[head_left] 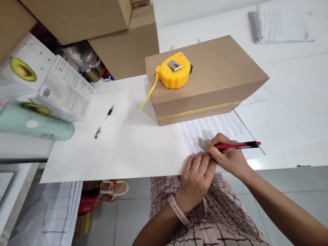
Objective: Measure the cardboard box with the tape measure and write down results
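At the near edge of the tabletop [293,101], the right grip [227,157] is closed around a slim red tool [236,145], pinched between thumb and fingers, its black end pointing out to the right. Touching it on the left, the left grip [197,179] lies loose on the paper's edge with fingers slightly bent and nothing held; a pale watch band [178,209] sits on its wrist. Under and just beyond both grips lies a printed sheet [218,128] covered in small rows of text. Farther beyond stands a cardboard box [205,74] on that sheet's far end, a yellow tape measure [174,71] on top. Well off to the left of the left grip, a ballpoint pen [104,122] rests on a large white sheet [120,149], with a mint-green bottle [27,122] farther left still.
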A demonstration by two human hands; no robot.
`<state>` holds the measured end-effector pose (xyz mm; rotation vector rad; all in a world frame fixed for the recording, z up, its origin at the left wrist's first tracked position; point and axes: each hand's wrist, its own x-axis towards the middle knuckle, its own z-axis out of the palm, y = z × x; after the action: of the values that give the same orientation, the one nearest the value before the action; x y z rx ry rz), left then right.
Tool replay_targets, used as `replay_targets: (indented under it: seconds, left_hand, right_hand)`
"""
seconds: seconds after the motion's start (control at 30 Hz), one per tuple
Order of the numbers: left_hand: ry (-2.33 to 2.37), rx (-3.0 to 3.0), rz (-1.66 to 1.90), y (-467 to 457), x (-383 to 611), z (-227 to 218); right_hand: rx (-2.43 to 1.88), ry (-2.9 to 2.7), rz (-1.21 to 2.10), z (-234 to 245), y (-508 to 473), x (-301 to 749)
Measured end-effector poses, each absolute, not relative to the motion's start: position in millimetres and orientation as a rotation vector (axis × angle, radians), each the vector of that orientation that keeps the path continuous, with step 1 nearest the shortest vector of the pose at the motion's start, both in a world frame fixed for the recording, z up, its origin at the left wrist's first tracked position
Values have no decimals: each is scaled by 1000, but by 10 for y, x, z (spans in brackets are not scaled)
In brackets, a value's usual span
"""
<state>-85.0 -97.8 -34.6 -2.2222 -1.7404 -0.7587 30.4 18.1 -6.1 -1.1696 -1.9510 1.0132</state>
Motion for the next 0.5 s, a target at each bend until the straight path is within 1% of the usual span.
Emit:
replay_targets:
  seconds: [0.5]
  left_hand:
    - [-1739, -2221, -769, -989, -848, -366]
  right_hand:
    - [-1175, -1915, 1017, -75, 201, 297]
